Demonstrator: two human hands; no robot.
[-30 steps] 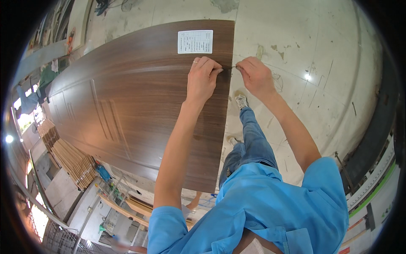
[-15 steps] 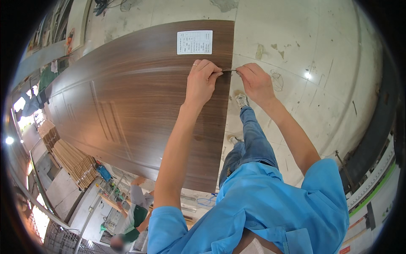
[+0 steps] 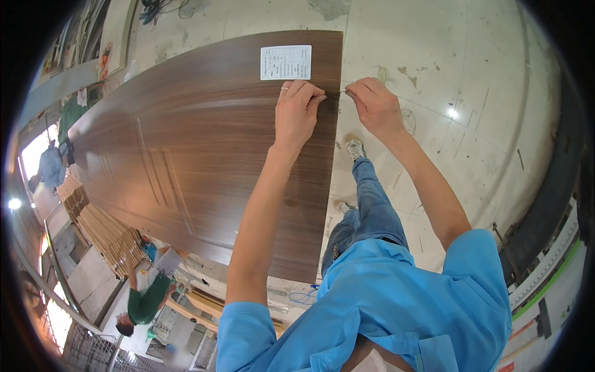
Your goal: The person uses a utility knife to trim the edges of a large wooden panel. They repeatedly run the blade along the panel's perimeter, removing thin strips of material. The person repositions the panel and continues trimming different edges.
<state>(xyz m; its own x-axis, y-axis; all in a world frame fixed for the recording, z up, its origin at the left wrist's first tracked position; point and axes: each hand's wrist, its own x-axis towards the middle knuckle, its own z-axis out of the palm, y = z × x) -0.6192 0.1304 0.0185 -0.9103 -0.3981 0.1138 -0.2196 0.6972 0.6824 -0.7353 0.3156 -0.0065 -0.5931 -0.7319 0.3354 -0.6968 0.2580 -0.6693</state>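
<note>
A large dark brown wood-grain door panel (image 3: 217,142) lies flat in front of me and to my left, its right edge running away from me. My left hand (image 3: 295,116) is above the panel near that edge, fingers pinched. Just beyond the edge, over the floor, my right hand (image 3: 377,110) is pinched too. A thin dark strip or cord (image 3: 335,93) stretches between both sets of fingertips across the edge; its exact kind is too small to tell. Past my left fingertips, a white printed label (image 3: 285,62) sits on the panel.
At the lower left, a co-worker in a green top (image 3: 149,301) is beside work benches. Stacked brown boards (image 3: 111,235) stand left of the panel. Blue tubing (image 3: 302,296) lies by its near corner. My shoe (image 3: 354,147) is on the pale floor (image 3: 471,74) right of the panel.
Both my hands have moved slightly farther from me along the panel's edge, with the thin strip still between them. The co-worker in green has shifted to the left.
</note>
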